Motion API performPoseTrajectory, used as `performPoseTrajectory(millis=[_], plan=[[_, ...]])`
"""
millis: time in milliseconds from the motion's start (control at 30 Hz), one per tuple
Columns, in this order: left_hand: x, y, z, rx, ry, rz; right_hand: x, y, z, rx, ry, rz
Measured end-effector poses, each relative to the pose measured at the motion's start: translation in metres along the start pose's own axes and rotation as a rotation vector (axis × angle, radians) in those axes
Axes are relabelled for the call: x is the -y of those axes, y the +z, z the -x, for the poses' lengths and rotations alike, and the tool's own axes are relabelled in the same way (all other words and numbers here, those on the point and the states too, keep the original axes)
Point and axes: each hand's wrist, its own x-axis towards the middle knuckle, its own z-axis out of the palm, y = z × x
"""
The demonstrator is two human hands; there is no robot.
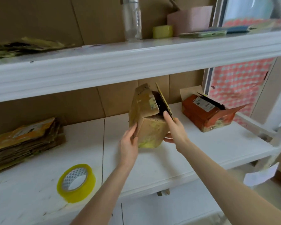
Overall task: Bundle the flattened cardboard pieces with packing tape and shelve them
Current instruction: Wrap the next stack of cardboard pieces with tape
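On white shelf [201,146]: tape roll [76,182], cardboard stack [23,143]

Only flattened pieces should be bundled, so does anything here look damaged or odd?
The brown box between the left hand and right hand is unflattened, with yellowish stains. The red box looks scuffed, its flaps hanging open.

A worn brown cardboard box [146,120], top flaps open, stood upright, held between the left hand [128,143] and the right hand [175,129]. A stack of flattened brown cardboard pieces [26,143] lay well left of the left hand. A roll of yellowish packing tape [76,182] lay flat, below and to the left of that hand.
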Motion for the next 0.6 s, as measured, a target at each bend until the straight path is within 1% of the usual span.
performPoseTrajectory(millis=[67,133,200,267,367,433,500,600], plan=[[-0.003,0.014,-0.009,0.010,-0.040,-0.070,0.004,-0.008,-0.017,-0.079,0.010,0.060],[-0.007,0.029,-0.020,0.043,-0.040,-0.126,0.005,-0.017,-0.032,-0.152,-0.024,0.113],[-0.014,0.049,-0.031,0.100,-0.030,-0.059,0.008,-0.030,-0.047,-0.230,-0.092,0.174],[-0.022,0.076,-0.042,0.155,-0.064,0.020,0.011,-0.047,-0.061,-0.286,-0.139,0.240],[-0.031,0.118,-0.060,0.162,-0.086,0.086,0.017,-0.072,-0.087,-0.331,-0.166,0.295],[-0.031,0.147,-0.073,0.164,-0.111,0.095,0.016,-0.088,-0.106,-0.344,-0.161,0.315],[-0.027,0.174,-0.081,0.182,-0.175,0.106,0.010,-0.102,-0.123,-0.328,-0.137,0.345],[-0.022,0.214,-0.090,0.235,-0.288,0.251,0.003,-0.123,-0.144,-0.270,-0.128,0.418]])
